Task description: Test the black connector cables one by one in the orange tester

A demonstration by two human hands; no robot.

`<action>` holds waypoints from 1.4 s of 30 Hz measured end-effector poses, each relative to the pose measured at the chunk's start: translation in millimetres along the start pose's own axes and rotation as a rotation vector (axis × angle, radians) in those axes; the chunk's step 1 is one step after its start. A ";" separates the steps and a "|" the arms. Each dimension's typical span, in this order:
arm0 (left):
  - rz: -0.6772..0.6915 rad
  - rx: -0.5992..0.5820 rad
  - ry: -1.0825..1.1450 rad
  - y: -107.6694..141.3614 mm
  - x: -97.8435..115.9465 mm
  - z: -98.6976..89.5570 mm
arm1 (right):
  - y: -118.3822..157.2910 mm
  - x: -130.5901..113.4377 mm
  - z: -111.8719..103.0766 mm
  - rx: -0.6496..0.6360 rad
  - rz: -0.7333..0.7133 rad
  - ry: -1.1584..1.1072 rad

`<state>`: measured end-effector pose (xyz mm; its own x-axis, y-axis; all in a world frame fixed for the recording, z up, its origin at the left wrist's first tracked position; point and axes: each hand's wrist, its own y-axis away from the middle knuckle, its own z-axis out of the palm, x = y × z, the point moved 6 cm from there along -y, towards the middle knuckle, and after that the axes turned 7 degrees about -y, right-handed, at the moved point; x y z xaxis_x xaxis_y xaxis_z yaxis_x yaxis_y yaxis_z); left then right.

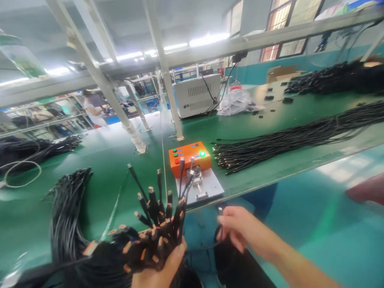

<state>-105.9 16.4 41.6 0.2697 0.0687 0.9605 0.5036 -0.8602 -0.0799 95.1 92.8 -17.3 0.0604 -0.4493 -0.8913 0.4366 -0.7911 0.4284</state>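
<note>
The hands are apart: the left hand (163, 267) grips a bundle of black USB cables (159, 234), connectors fanning forward; the right hand (237, 225) pinches a single cable end (220, 211), its tip pointing up and away. Ahead, between them on the tabletop (102, 172), sits an orange button box (190, 154), its metal fixture plate (212, 185) facing the hands, the right seemingly nearer.

The control box (189, 160) is blazing orange, its lamp (202, 154) is glowing vivid green, one button (177, 161) is showing red, two more are showing green! The tabletop (207, 130) is gleaming green, the cables (294, 138) are running black, connector tips (126, 247) are flashing orange, and dark slots (199, 91) are striping the pale cabinet (196, 98).
</note>
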 end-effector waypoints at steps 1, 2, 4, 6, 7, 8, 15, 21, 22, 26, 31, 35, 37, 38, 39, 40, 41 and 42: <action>-0.026 -0.016 0.018 -0.8 -0.6 1.8 | 4.2 1.4 -9.8 0.046 0.026 0.127; -0.046 -0.030 0.032 -1.2 -0.9 3.0 | 9.4 -1.6 -22.2 0.163 0.031 0.299; -0.060 -0.066 0.024 -1.4 -0.2 4.4 | 25.7 -24.2 -40.4 0.470 -0.061 0.624; -0.063 -0.130 -0.004 -0.9 1.5 6.2 | 45.1 -54.9 -34.3 0.639 -0.268 0.744; -0.067 -0.160 -0.016 -0.5 2.5 7.0 | 51.3 -67.2 -21.9 0.586 -0.385 0.687; -0.065 -0.179 -0.025 -0.2 4.1 7.3 | 54.3 -75.7 -5.7 0.456 -0.466 0.582; -0.112 -0.221 0.200 4.0 17.7 11.3 | 34.3 -68.3 72.3 -0.090 -0.406 0.018; -0.036 -0.236 0.190 5.9 25.1 19.5 | 24.6 -54.7 68.1 0.041 -0.460 -0.154; -0.048 -0.218 0.197 5.2 22.4 18.8 | 25.1 -54.2 66.2 0.078 -0.465 -0.144; -0.104 -0.128 0.175 1.5 8.8 10.8 | 27.3 -49.9 61.4 0.135 -0.438 -0.168; -0.086 -0.270 0.209 2.4 10.8 16.8 | 33.8 -47.5 62.2 0.035 -0.515 -0.280; -0.040 -0.305 0.098 4.2 17.6 19.5 | 35.5 -43.3 63.4 -0.038 -0.575 -0.352; -0.012 -0.286 0.044 4.7 18.9 18.9 | 34.3 -40.0 64.5 -0.061 -0.570 -0.400; -0.001 -0.248 0.034 4.5 18.9 16.8 | 33.2 -37.3 64.3 -0.055 -0.557 -0.423; 0.001 -0.193 0.043 4.3 18.3 13.5 | 31.8 -33.3 63.5 -0.033 -0.534 -0.440; -0.012 -0.125 0.068 4.0 16.7 9.2 | 30.0 -27.3 62.2 -0.003 -0.496 -0.452; -0.036 -0.051 0.110 3.9 14.7 4.2 | 27.9 -19.0 60.7 0.029 -0.444 -0.461; -0.062 0.008 0.163 4.1 12.9 0.0 | 25.5 -8.0 59.2 0.056 -0.375 -0.471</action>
<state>-100.4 13.8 53.7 0.1016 0.0379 0.9941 0.5217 -0.8529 -0.0208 52.6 51.6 9.6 -0.4983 -0.2610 -0.8268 0.3026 -0.9460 0.1162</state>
